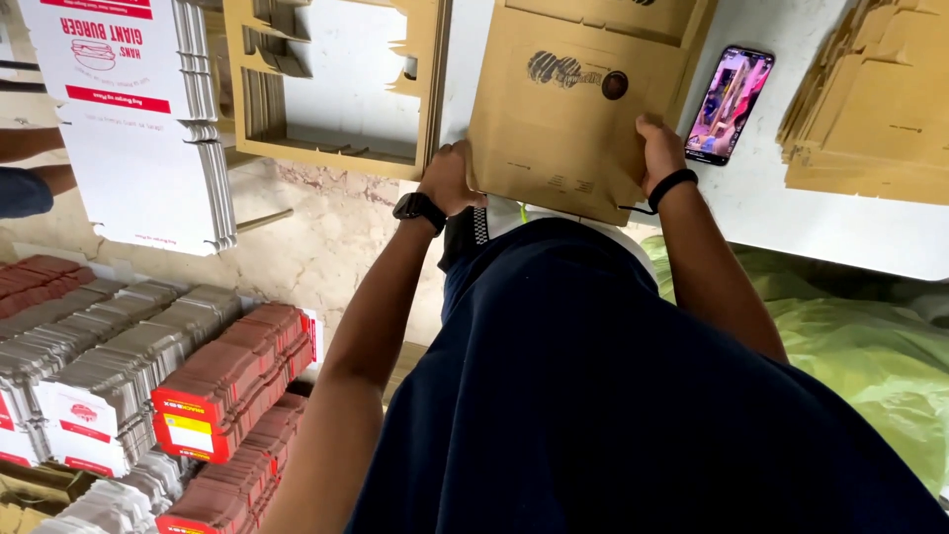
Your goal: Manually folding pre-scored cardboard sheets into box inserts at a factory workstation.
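I hold a flat brown cardboard box blank [554, 119] at the near edge of a white table [850, 222]. My left hand [448, 178], with a black watch on its wrist, grips the blank's left edge. My right hand [659, 148], with a black band on the wrist, grips its right edge. The blank carries a dark printed mark and a round dark spot. My dark blue shirt fills the lower middle of the view.
A phone [730, 104] with a lit screen lies on the table right of the blank. A stack of brown blanks [870, 109] sits at far right. Cut-out cardboard frames [336, 89] lie left; white printed box stacks [148, 119], red and grey flat stacks [148, 396] below left; green plastic sheeting [870, 346].
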